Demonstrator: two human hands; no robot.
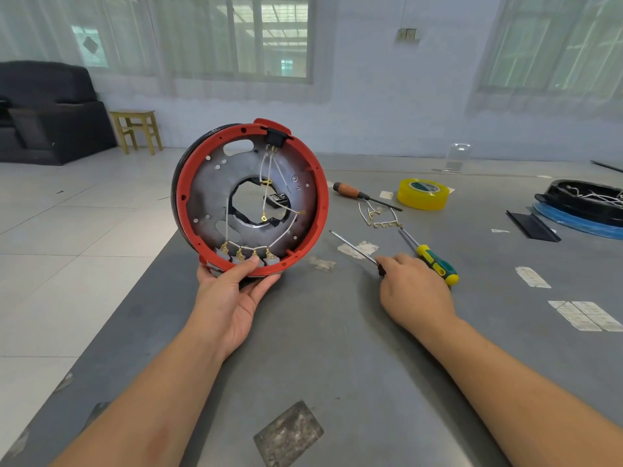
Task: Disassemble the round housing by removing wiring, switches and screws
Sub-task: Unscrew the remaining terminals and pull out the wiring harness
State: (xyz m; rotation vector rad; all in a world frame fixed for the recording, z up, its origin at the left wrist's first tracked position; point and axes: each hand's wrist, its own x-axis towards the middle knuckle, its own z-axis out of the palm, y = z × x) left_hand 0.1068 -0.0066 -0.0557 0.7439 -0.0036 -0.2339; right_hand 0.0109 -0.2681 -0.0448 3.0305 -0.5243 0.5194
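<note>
My left hand (232, 291) grips the bottom edge of the round housing (202, 183), held upright above the grey table, with its red rim and grey metal plate facing me. White wires (268, 170) run from a black switch block (274, 135) at the top to several brass terminals (247, 255) along the bottom. My right hand (413, 291) rests on the table, closed around the dark handle of a thin screwdriver (352, 247) whose shaft points up and to the left.
A green-and-yellow screwdriver (435, 261) lies beside my right hand. Farther back lie a loose wire harness (377, 215), a wood-handled screwdriver (357, 193) and a yellow tape roll (423, 193). A black housing on a blue ring (586, 210) sits at the right edge. The table (320, 348) ends on the left.
</note>
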